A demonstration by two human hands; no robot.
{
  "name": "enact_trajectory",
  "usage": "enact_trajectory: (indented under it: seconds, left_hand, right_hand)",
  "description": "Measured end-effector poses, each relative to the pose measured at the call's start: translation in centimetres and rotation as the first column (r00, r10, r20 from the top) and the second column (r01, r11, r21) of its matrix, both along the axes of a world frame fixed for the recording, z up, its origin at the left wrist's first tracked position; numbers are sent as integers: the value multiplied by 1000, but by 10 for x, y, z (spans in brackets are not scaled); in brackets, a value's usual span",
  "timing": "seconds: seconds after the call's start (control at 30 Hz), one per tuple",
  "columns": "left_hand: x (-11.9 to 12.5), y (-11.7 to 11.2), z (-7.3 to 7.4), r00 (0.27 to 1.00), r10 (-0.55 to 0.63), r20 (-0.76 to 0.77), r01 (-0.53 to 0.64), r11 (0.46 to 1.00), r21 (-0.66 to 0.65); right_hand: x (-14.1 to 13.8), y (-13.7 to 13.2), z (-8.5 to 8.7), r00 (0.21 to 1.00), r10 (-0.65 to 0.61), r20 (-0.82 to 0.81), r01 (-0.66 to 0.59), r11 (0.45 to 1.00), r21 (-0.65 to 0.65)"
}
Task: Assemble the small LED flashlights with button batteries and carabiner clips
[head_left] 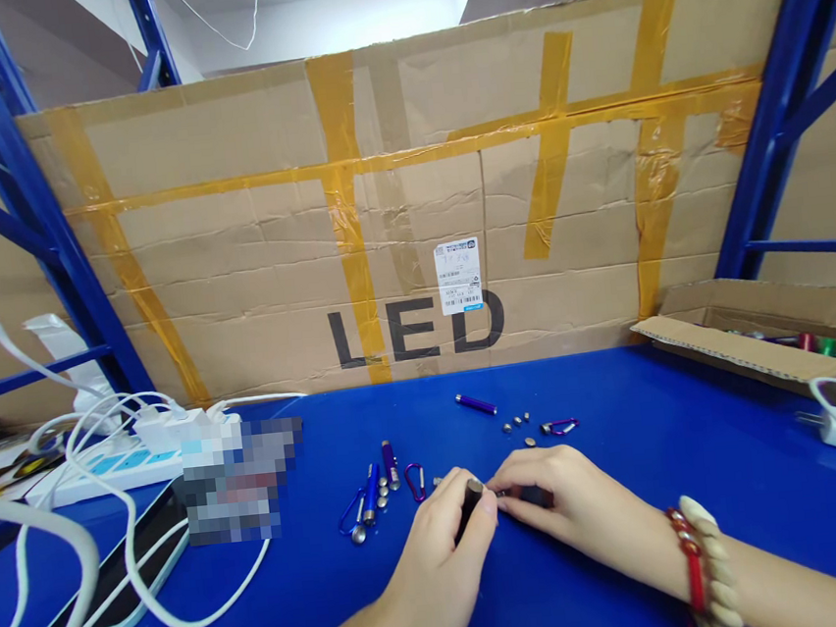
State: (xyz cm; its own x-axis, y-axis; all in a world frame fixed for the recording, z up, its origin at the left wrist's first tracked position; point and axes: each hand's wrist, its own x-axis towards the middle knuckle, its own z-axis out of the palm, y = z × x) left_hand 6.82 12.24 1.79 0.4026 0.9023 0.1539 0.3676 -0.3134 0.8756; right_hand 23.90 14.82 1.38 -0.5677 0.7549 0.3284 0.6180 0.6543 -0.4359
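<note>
My left hand is closed around a small dark tube, its open end pointing up and right. My right hand is pinched on a second dark piece that meets the tube's end; beaded bracelets sit on that wrist. Both hands rest on the blue table. Just left of them lie small purple and blue keychain lights with carabiner clips. Beyond the hands lie a purple tube, several button cells and a purple carabiner.
A taped cardboard sheet marked LED stands as a back wall. At the left lie a white power strip with chargers, white cables and a phone. An open cardboard box with parts sits at the right, beside a white charger. Blue rack posts flank both sides.
</note>
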Motion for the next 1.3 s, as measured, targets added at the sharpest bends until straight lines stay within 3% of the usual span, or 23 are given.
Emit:
enact_trajectory:
  seconds: [0.87, 1.3]
  left_hand:
    - [0, 0, -1, 1000, -9, 7, 9, 1000, 7]
    - [-2, -1, -2, 1000, -10, 3, 10, 1000, 10]
  right_hand:
    - [1, 0, -1, 993, -49, 108, 41, 997, 69]
    - [1, -1, 0, 997, -44, 67, 41, 998, 37]
